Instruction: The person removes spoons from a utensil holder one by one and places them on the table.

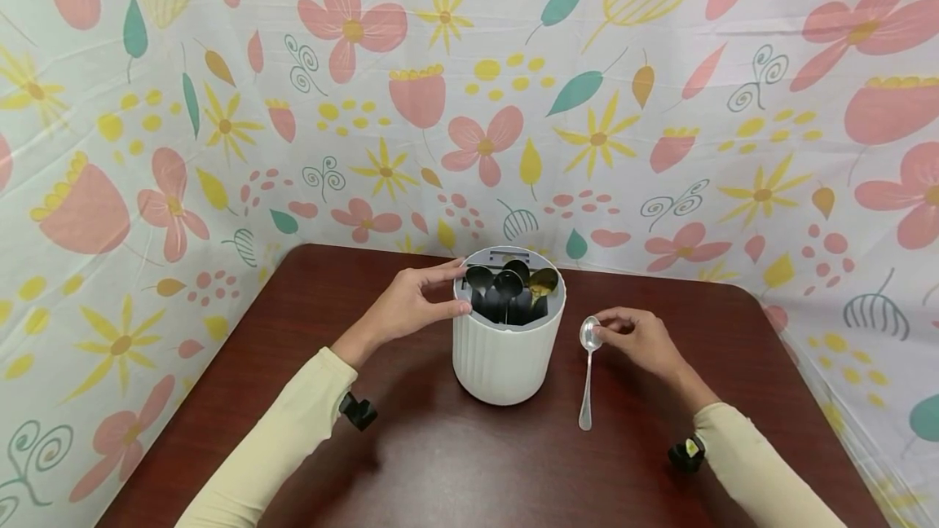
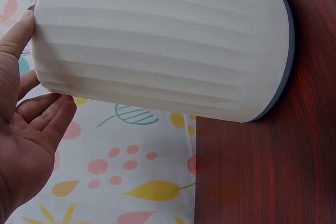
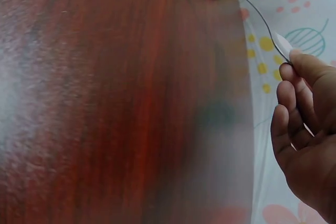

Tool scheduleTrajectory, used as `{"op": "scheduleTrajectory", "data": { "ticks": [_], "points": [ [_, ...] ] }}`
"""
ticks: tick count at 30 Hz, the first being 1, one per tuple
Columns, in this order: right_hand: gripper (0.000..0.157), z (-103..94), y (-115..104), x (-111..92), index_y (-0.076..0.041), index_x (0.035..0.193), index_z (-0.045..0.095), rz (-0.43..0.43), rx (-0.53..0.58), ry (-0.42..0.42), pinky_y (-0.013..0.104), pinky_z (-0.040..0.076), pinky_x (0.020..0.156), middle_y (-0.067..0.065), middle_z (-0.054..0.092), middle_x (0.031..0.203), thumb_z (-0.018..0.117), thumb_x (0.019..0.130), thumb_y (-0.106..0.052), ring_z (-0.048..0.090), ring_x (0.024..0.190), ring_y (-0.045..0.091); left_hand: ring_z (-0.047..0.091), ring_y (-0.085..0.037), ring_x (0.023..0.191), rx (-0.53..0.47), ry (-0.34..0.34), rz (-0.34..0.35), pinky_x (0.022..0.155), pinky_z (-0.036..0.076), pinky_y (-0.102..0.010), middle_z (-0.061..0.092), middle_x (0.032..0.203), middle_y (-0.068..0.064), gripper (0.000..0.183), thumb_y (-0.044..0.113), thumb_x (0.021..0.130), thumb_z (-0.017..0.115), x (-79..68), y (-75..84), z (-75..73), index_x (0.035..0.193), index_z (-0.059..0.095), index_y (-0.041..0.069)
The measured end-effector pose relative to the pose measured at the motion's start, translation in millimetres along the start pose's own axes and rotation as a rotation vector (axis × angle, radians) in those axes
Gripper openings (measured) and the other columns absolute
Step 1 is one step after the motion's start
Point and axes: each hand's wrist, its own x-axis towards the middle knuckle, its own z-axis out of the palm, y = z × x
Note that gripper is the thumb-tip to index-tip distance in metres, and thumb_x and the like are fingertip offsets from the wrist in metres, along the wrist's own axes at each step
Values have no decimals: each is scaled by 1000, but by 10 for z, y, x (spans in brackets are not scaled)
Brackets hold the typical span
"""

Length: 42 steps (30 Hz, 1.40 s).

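A silver spoon (image 1: 588, 373) is pinched by its bowl between the thumb and fingertips of my right hand (image 1: 644, 341), to the right of the holder. Its handle points toward the front of the table in the head view. Edge-on, the same spoon (image 3: 269, 29) shows as a thin curved line in the right wrist view. My left hand (image 1: 407, 308) touches the rim of a white ribbed utensil holder (image 1: 506, 365), thumb and fingers extended and spread along its left side. Several dark-looking spoons (image 1: 509, 283) and one golden spoon (image 1: 544, 280) stand bowls up inside.
The holder stands upright on a dark reddish-brown table (image 1: 469, 463), on a dark base ring (image 2: 286, 66). A flower-patterned cloth (image 1: 484, 63) hangs behind the table and along both sides.
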Motion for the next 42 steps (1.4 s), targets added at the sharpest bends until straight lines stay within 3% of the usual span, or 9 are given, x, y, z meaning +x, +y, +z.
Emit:
{"op": "scheduleTrajectory", "data": {
  "ticks": [10, 18, 27, 34, 42],
  "points": [
    [22, 101, 55, -31, -16, 107, 79, 21, -13, 8, 22, 48, 60, -4, 73, 75, 84, 88, -25, 63, 67, 7, 50, -12, 139, 2, 5, -12, 110, 44, -48, 54, 150, 9, 58, 30, 88, 84, -7, -2, 2, 140, 64, 16],
    [28, 173, 77, -33, -15, 111, 80, 49, -18, -11, 23, 49, 59, -4, 73, 77, 82, 89, -32, 63, 67, 8, 49, -14, 140, -6, 11, 0, 110, 42, -56, 54, 151, 6, 59, 29, 88, 84, -19, -14, 6, 140, 64, 12],
    [30, 232, 112, -46, -13, 112, 80, 85, -35, -25, 24, 51, 62, -3, 74, 78, 80, 90, -33, 66, 69, 9, 48, -12, 141, 13, 11, 6, 110, 44, -50, 54, 151, 7, 59, 29, 88, 84, -12, -13, -1, 141, 64, 13],
    [26, 248, 129, -55, -14, 108, 80, 105, -44, -19, 24, 51, 60, -4, 75, 78, 81, 90, -32, 67, 69, 8, 48, -12, 141, 0, 10, 12, 110, 43, -55, 54, 151, 6, 59, 29, 87, 84, -11, -9, 1, 140, 64, 13],
    [28, 250, 139, -58, -14, 108, 79, 139, -75, -38, 25, 52, 61, -5, 75, 77, 82, 89, -33, 69, 69, 10, 49, -11, 140, 12, 10, 11, 109, 46, -48, 54, 150, 8, 59, 29, 87, 84, -4, -3, 3, 140, 64, 14]
  ]
}}
